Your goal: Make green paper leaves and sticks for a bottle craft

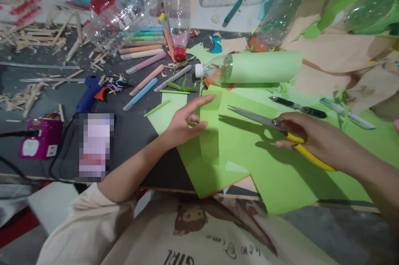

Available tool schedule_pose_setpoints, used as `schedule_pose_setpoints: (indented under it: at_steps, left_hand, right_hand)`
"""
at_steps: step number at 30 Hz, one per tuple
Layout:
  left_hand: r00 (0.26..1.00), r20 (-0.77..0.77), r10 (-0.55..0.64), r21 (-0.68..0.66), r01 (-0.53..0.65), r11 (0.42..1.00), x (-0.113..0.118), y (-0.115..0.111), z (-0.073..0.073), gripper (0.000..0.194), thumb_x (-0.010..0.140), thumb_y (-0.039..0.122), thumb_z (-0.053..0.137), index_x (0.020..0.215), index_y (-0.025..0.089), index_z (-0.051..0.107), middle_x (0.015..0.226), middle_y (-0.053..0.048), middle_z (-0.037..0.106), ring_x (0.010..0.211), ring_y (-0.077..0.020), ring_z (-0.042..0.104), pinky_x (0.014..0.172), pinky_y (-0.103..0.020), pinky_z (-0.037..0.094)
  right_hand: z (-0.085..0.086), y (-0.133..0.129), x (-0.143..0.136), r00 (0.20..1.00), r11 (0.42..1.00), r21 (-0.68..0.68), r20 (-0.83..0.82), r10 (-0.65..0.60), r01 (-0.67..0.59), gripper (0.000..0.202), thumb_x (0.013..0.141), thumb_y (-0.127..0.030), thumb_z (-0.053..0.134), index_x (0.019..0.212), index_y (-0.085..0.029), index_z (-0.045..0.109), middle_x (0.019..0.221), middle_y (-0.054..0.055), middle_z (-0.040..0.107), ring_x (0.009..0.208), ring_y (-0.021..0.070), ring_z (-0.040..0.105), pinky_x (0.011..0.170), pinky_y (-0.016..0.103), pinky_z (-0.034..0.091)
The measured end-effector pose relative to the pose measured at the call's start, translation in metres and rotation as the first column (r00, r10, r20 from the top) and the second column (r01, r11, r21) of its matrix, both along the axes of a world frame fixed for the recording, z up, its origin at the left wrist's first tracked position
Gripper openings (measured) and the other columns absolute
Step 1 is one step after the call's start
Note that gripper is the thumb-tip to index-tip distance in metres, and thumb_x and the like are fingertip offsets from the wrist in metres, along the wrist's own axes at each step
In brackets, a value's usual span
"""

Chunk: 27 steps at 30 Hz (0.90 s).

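Note:
My right hand (311, 136) grips scissors (254, 117) by their yellow handles, and the nearly closed blades point left over green paper. My left hand (187, 121) has its thumb and index finger stretched apart at the left edge of a narrow green paper strip (209, 140). Whether those fingertips touch the strip I cannot tell. Beneath it lie a larger green sheet (199, 177) and, to the right, another wide green sheet (280, 186). Beyond the hands, a plastic bottle (262, 67) wrapped in light green paper rests on its side, its white cap towards the left.
A blue glue gun (90, 92), a phone with a blurred screen (94, 144) and a purple box (40, 138) are on the left. Several markers (140, 94) and wood sticks (31, 40) lie beyond. A black pen (297, 107) sits near my right hand. Clear bottles (177, 7) stand at the back.

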<state>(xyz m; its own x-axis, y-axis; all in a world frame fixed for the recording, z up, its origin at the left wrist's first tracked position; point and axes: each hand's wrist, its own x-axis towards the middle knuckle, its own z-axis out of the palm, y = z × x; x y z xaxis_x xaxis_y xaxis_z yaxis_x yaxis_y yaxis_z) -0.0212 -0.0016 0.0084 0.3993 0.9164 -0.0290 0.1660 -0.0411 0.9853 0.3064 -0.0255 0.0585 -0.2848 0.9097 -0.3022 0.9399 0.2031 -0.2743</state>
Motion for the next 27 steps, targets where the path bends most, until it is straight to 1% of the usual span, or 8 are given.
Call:
schedule_pose_setpoints:
  at_steps: [2, 4, 7, 10, 14, 18, 22, 27]
  left_hand:
    - [1.000, 0.006, 0.002, 0.006, -0.002, 1.000, 0.000, -0.001, 0.001, 0.053, 0.083, 0.048, 0.069, 0.134, 0.032, 0.060, 0.143, -0.009, 0.055, 0.049, -0.0011, 0.034, 0.046, -0.018, 0.039]
    - [1.000, 0.007, -0.010, 0.005, 0.010, 1.000, 0.000, -0.002, 0.001, 0.054, 0.083, 0.050, 0.069, 0.133, 0.032, 0.060, 0.143, -0.009, 0.055, 0.049, -0.0009, 0.033, 0.046, -0.019, 0.039]
    - [0.999, 0.016, -0.037, 0.003, 0.036, 0.999, 0.000, -0.004, 0.001, 0.056, 0.084, 0.053, 0.068, 0.135, 0.034, 0.058, 0.143, -0.009, 0.054, 0.049, -0.0018, 0.036, 0.047, -0.020, 0.039]
    - [0.998, 0.023, -0.058, 0.011, 0.058, 0.998, 0.000, -0.005, 0.000, 0.057, 0.084, 0.054, 0.068, 0.136, 0.035, 0.057, 0.141, -0.008, 0.055, 0.050, -0.0027, 0.036, 0.049, -0.021, 0.039]
    - [0.993, 0.013, -0.113, 0.023, 0.113, 0.993, 0.001, -0.006, 0.000, 0.055, 0.085, 0.050, 0.068, 0.137, 0.036, 0.056, 0.142, -0.008, 0.054, 0.049, -0.0016, 0.033, 0.048, -0.020, 0.038]
    - [0.985, 0.025, -0.170, 0.048, 0.169, 0.984, 0.002, -0.008, 0.001, 0.051, 0.088, 0.043, 0.065, 0.138, 0.037, 0.055, 0.139, -0.008, 0.056, 0.048, -0.0016, 0.032, 0.046, -0.020, 0.035]
    - [0.986, 0.008, -0.168, 0.071, 0.167, 0.983, 0.002, -0.009, 0.001, 0.051, 0.088, 0.039, 0.065, 0.138, 0.036, 0.056, 0.136, -0.008, 0.058, 0.050, -0.0027, 0.035, 0.047, -0.019, 0.037]
    - [0.983, 0.012, -0.184, 0.107, 0.182, 0.978, 0.001, -0.008, 0.000, 0.051, 0.089, 0.034, 0.063, 0.139, 0.034, 0.055, 0.135, -0.010, 0.058, 0.053, -0.0031, 0.039, 0.048, -0.019, 0.039]
  right_hand:
    - [0.003, -0.002, -0.003, 0.999, 0.998, -0.069, -0.047, -0.003, 0.000, 0.047, 0.083, -0.070, 0.050, 0.096, -0.026, 0.058, 0.086, 0.007, 0.068, 0.070, 0.0240, 0.065, 0.057, 0.031, 0.048]
    - [0.005, -0.002, -0.007, 0.999, 0.998, -0.066, -0.052, -0.013, 0.009, 0.055, 0.082, -0.077, 0.044, 0.095, -0.025, 0.059, 0.086, 0.009, 0.067, 0.070, 0.0255, 0.064, 0.056, 0.032, 0.045]
    - [0.008, -0.002, -0.012, 0.999, 0.999, -0.044, -0.043, 0.018, -0.020, 0.057, 0.083, -0.078, 0.043, 0.095, -0.026, 0.063, 0.081, 0.008, 0.067, 0.066, 0.0252, 0.061, 0.054, 0.031, 0.042]
    - [0.008, -0.002, -0.016, 0.996, 0.996, -0.067, -0.060, 0.061, -0.065, 0.056, 0.083, -0.077, 0.046, 0.100, -0.027, 0.065, 0.085, 0.008, 0.069, 0.069, 0.0253, 0.063, 0.056, 0.031, 0.043]
    - [0.009, -0.001, -0.022, 0.993, 0.988, -0.114, -0.066, 0.098, -0.105, 0.060, 0.082, -0.079, 0.044, 0.100, -0.027, 0.066, 0.083, 0.007, 0.069, 0.067, 0.0244, 0.062, 0.055, 0.030, 0.041]
    - [0.010, -0.001, -0.026, 0.987, 0.985, -0.092, -0.082, 0.135, -0.143, 0.071, 0.081, -0.085, 0.034, 0.105, -0.026, 0.066, 0.081, 0.008, 0.068, 0.064, 0.0245, 0.061, 0.054, 0.031, 0.040]
    - [0.011, 0.000, -0.027, 0.983, 0.982, -0.092, -0.095, 0.156, -0.165, 0.072, 0.081, -0.085, 0.033, 0.106, -0.026, 0.066, 0.082, 0.009, 0.069, 0.065, 0.0249, 0.061, 0.054, 0.031, 0.041]
    - [0.010, -0.001, -0.028, 0.983, 0.986, -0.071, -0.117, 0.139, -0.148, 0.076, 0.078, -0.088, 0.029, 0.104, -0.028, 0.068, 0.080, 0.010, 0.070, 0.061, 0.0257, 0.061, 0.051, 0.033, 0.041]
